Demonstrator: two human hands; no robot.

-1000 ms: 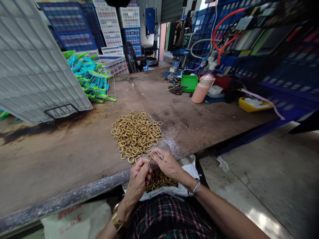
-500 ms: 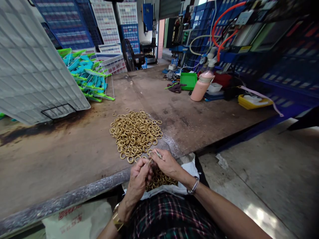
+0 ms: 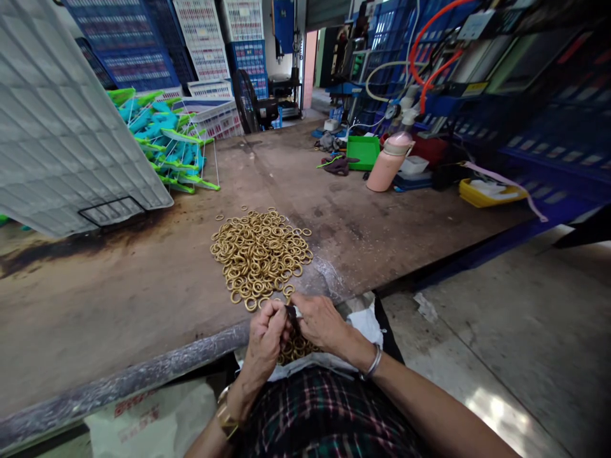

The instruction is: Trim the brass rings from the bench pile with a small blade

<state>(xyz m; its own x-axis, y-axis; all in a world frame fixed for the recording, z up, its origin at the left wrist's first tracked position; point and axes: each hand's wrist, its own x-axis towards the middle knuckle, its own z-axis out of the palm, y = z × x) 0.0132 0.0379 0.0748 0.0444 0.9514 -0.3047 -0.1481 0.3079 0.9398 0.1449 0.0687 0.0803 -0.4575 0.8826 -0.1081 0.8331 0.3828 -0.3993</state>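
Observation:
My left hand (image 3: 268,334) is closed in a pinch at the table's front edge, its fingertips on what looks like a gold-coloured ring, mostly hidden. Against it works my right hand (image 3: 324,324), fingers curled round a small metal tool that is almost covered now. Between the fingertips a small dark spot (image 3: 291,312) shows, too small to make out. Below both hands, gold-coloured rings (image 3: 298,348) lie in a white sack (image 3: 366,323) on my lap. Just beyond them on the table is a heaped pile of the same rings (image 3: 260,251).
On the brown table (image 3: 157,299) stand a ribbed grey-white panel (image 3: 81,127), green and blue plastic parts (image 3: 174,140), a pink bottle (image 3: 386,166), a green tray (image 3: 361,152) and a yellow tray (image 3: 487,196). Behind are a fan (image 3: 245,102) and stacked crates (image 3: 203,44).
My right hand has turned over the work, palm further down, so the metal tool seen before is now mostly hidden. The left hand stays nearly in place. The ring pile looks the same.

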